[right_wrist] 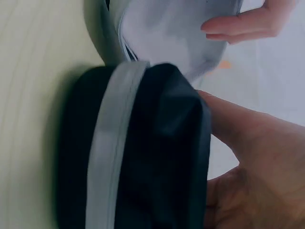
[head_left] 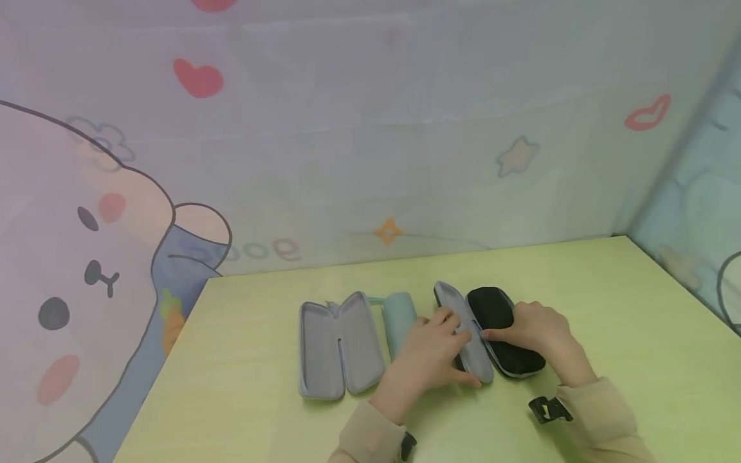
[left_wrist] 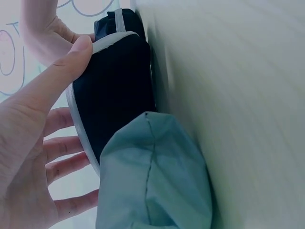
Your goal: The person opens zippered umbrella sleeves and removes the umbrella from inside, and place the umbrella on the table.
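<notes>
Near the table's middle, my left hand (head_left: 431,350) is at a narrow black case with a grey lining (head_left: 471,350), lining side in view. Its thumb lies on the case's near end, while the spread fingers reach over the lining. In the left wrist view the black outside of this case (left_wrist: 114,81) shows, tilted off the table. Just right of it, my right hand (head_left: 538,328) holds a rounded black zip case (head_left: 492,308), thumb on the left side. A wide grey band (right_wrist: 112,143) runs round that case in the right wrist view. The far fingers are partly hidden.
A pale teal pouch (head_left: 399,315) lies just left of my left hand, close to the grey-lined case. Further left stands another grey-lined case (head_left: 321,360), spread wide. The yellow table (head_left: 231,386) ends at a printed cloth backdrop (head_left: 359,161).
</notes>
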Demonstrator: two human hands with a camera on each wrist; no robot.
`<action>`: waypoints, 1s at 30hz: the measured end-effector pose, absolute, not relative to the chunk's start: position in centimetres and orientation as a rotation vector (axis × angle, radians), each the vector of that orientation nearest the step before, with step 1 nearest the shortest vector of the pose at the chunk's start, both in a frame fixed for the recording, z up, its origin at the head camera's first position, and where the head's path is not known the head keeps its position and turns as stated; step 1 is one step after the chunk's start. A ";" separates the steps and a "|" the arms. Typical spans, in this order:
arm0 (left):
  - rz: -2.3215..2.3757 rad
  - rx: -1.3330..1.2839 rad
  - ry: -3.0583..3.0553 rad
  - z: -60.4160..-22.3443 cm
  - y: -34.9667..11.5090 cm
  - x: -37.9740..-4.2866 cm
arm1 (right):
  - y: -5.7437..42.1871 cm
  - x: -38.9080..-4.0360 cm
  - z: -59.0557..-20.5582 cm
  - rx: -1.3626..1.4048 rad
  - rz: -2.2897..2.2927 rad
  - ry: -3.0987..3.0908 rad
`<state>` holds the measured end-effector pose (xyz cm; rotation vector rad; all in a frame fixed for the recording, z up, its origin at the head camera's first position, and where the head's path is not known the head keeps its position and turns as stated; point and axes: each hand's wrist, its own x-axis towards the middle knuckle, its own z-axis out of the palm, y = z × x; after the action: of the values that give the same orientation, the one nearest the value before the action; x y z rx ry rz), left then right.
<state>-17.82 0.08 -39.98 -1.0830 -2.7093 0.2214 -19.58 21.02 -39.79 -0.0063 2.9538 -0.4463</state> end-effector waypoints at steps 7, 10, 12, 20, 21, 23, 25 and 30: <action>0.228 -1.089 -2.666 -40.1 0.2 -17.9 | 20.6 -20.1 -39.7 -0.005 -0.365 2.924; 0.235 -1.098 -2.646 -40.1 0.1 -17.8 | 20.6 -20.5 -39.8 -0.009 -0.353 2.908; 0.240 -1.101 -2.642 -40.2 0.1 -17.9 | 20.6 -20.6 -39.9 -0.010 -0.346 2.902; 0.231 -1.144 -2.638 -40.4 0.0 -18.1 | 20.5 -21.0 -40.1 -0.023 -0.312 2.896; 0.229 -1.157 -2.631 -40.4 -0.1 -18.2 | 20.6 -21.1 -40.1 -0.028 -0.316 2.895; 0.219 -1.183 -2.616 -40.4 -0.1 -18.3 | 20.7 -21.1 -40.2 -0.035 -0.323 2.896; 0.207 -1.204 -2.610 -40.4 -0.2 -18.4 | 20.9 -21.2 -40.2 -0.042 -0.336 2.898; 0.183 -1.229 -2.606 -40.6 -0.3 -18.5 | 21.2 -21.2 -40.4 -0.051 -0.366 2.895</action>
<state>-18.53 -0.30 -40.56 -1.2287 -2.6059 0.1829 -21.22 21.20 -40.40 -0.0509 2.8954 -0.3664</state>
